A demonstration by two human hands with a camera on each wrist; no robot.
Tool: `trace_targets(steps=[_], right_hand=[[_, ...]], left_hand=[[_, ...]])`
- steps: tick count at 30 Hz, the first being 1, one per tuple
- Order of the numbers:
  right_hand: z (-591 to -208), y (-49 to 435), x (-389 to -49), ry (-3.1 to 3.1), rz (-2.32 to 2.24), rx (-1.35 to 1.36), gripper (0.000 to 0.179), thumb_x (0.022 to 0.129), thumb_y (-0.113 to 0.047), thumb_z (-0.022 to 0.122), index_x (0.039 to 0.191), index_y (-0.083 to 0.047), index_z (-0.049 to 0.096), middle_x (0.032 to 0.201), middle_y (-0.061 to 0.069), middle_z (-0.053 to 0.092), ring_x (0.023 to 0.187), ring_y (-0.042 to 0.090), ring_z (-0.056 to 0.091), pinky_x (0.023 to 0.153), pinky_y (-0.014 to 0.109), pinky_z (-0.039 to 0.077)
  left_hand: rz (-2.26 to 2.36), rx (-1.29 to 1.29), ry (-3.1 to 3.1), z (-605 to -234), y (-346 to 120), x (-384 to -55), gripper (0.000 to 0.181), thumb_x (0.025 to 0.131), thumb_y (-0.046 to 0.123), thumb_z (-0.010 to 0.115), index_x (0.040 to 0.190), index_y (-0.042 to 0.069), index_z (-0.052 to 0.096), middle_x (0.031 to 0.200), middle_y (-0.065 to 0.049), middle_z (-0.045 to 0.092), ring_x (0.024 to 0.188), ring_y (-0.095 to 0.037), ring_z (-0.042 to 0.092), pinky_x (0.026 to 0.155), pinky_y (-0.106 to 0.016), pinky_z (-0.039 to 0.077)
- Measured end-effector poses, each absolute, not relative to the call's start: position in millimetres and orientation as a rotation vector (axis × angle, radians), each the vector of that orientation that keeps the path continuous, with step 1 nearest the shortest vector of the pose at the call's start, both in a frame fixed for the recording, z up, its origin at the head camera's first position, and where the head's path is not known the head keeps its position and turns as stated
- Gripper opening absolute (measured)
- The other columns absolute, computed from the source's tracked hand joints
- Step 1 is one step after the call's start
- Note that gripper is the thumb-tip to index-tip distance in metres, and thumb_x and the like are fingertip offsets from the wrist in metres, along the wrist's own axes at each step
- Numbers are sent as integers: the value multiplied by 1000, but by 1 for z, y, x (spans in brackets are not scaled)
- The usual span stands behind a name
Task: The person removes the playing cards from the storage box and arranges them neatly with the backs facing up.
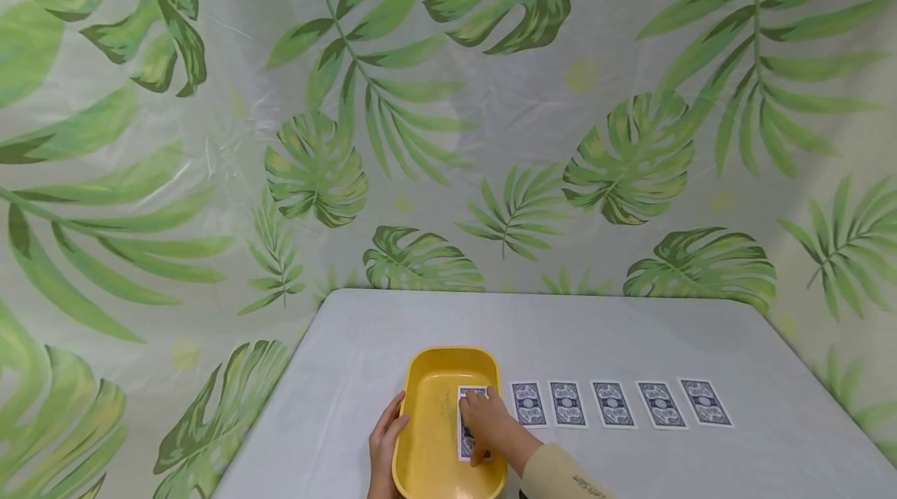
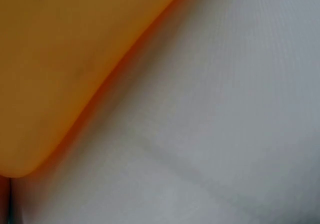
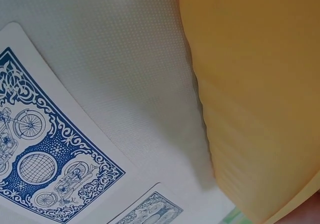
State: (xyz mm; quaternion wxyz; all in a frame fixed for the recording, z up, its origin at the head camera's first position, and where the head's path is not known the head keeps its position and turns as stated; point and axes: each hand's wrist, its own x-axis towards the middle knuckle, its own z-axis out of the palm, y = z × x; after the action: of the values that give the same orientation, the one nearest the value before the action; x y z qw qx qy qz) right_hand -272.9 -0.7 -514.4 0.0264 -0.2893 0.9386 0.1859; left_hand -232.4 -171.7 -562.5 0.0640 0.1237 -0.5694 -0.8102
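A yellow tray (image 1: 430,476) lies on the table, its long side running away from me. My left hand (image 1: 384,444) rests against the tray's left outer wall, fingers fairly straight. Over the tray's right half, my right hand (image 1: 487,423) grips a playing card (image 1: 464,446), with fingers near its far end and thumb near its near end. That card is back up and partly covered by the hand. The left wrist view shows the tray wall (image 2: 75,58) but almost none of the hand. In the right wrist view the tray's outer side (image 3: 255,83) appears at right.
Right of the tray, several blue-backed cards (image 1: 566,404) lie face down in a spaced row. One patterned card (image 3: 37,169) shows large in the right wrist view. The white-covered table (image 1: 350,343) meets a leaf-print curtain (image 1: 518,133) behind.
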Motion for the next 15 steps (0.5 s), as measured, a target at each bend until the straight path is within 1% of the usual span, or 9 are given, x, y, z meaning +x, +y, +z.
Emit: trace_targets(steps=[5,11,15], right_hand=[[-514,-1,-273,2907,590,-893,86,52,-68,71,114,-14,48,103,1,52,97,14,50,98,33,39],[-516,-1,-272,2926,683,-947,86,51,-72,69,112,-16,48,97,-1,49,91,12,46,91,28,40],[-518,-1,-271,2932,714,-954,85,52,-72,68,114,-17,46,99,-1,50,93,12,45,91,27,39]], left_hand=[[-2446,373,-1720,-563,-172,-233,47,90,22,53,135,10,45,139,-11,44,112,-14,54,90,-24,47],[-2443,398,-1737,-563,-172,-231,48,91,22,52,136,9,43,140,-13,42,111,-13,54,89,-24,47],[-2457,394,-1725,-561,-172,-231,48,91,22,52,136,10,42,140,-12,42,112,-14,54,90,-26,47]])
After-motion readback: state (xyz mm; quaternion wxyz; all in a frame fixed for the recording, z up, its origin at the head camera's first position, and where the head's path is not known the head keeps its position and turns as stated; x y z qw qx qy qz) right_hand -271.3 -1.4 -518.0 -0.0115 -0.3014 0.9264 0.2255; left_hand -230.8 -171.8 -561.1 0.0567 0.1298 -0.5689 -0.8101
